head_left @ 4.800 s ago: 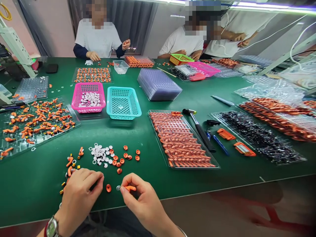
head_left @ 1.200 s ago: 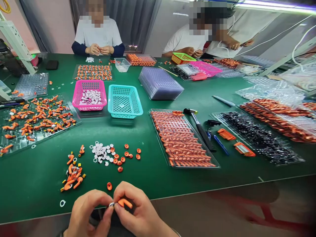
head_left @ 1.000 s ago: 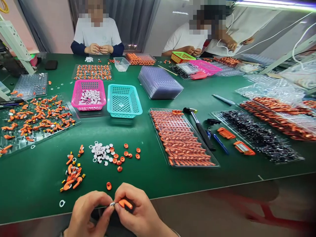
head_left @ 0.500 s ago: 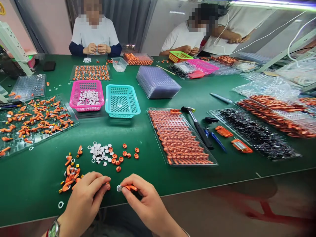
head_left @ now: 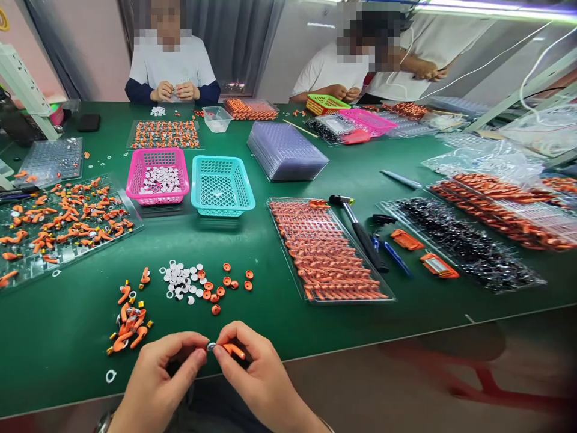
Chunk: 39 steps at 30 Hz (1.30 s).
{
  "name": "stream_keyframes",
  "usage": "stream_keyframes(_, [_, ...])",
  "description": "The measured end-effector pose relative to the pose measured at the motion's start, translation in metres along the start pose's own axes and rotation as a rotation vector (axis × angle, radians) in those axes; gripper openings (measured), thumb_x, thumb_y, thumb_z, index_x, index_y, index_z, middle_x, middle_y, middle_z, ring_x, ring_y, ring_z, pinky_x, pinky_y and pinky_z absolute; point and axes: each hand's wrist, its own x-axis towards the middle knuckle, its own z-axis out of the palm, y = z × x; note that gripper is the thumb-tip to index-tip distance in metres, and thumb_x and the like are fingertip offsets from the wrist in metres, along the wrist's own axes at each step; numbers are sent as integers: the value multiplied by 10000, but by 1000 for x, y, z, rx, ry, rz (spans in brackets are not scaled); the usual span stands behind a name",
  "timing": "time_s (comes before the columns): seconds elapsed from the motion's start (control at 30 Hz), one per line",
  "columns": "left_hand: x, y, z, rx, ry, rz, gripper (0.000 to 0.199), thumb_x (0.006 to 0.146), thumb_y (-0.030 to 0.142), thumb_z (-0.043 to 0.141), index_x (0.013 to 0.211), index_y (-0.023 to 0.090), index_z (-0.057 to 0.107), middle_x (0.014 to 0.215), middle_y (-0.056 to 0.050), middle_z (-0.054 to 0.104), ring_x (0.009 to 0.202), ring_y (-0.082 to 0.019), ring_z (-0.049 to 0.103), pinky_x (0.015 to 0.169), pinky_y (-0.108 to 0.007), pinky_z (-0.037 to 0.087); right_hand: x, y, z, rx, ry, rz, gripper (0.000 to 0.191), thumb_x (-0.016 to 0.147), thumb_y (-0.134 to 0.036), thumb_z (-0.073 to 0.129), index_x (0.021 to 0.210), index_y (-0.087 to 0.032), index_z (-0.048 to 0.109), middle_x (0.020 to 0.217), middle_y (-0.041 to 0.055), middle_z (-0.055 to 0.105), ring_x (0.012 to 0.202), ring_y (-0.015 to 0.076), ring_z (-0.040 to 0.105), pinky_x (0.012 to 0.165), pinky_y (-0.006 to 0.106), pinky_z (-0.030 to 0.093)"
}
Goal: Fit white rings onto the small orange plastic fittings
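Presently, at the green table's point(head_left: 315, 328) near edge, the right hand point(head_left: 259, 367) pinches an orange stemmed piece point(head_left: 235, 351); the left hand point(head_left: 158, 371) sits at its silver disc point(head_left: 211, 347), grip indeterminable. Beyond the far edge, a white shirt point(head_left: 167, 67) bears illegible print.

bare left hand point(head_left: 164, 370), wristwatch point(head_left: 103, 423) partly seen, bare right hand point(head_left: 255, 364), thin wrist band point(head_left: 326, 424), dark clothing point(head_left: 220, 406)
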Motion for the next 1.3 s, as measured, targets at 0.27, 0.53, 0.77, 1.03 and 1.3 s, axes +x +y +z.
stream_keyframes(0.27, [-6,-8,-1,-177,24,-67,133,775,200,733,893,240,779,841,-9,800,744,-183,760,673,-183,608,0,-9,-4,29,10,1,145,856,-262,523,731,-188,522,660,-28,467,581,127,419,538,249,341])
stream_keyframes(0.53, [-5,-5,0,-104,122,27,122,738,162,759,819,252,776,768,22,796,674,-154,755,635,-143,593,1,-21,2,-28,-11,1,117,811,-214,538,698,-190,519,639,-30,484,568,122,436,521,233,340])
stream_keyframes(0.77, [-7,-3,0,37,197,215,188,742,111,749,834,275,757,768,55,788,662,-117,738,648,-113,573,1,-22,5,-83,12,-34,115,803,-206,537,690,-186,531,627,-23,510,561,124,464,525,230,361])
stream_keyframes(1.03, [-9,-5,-1,107,173,269,175,779,108,724,868,258,728,779,43,775,672,-130,733,650,-142,580,2,-26,4,-106,-13,-55,111,800,-193,529,689,-191,523,627,-23,517,564,128,470,530,239,361])
stream_keyframes(1.3, [-14,-4,-2,185,147,323,184,813,88,693,898,251,690,794,28,754,679,-142,718,639,-171,572,-1,-24,5,16,-84,0,113,813,-207,539,707,-200,500,634,-35,477,575,126,428,529,244,338])
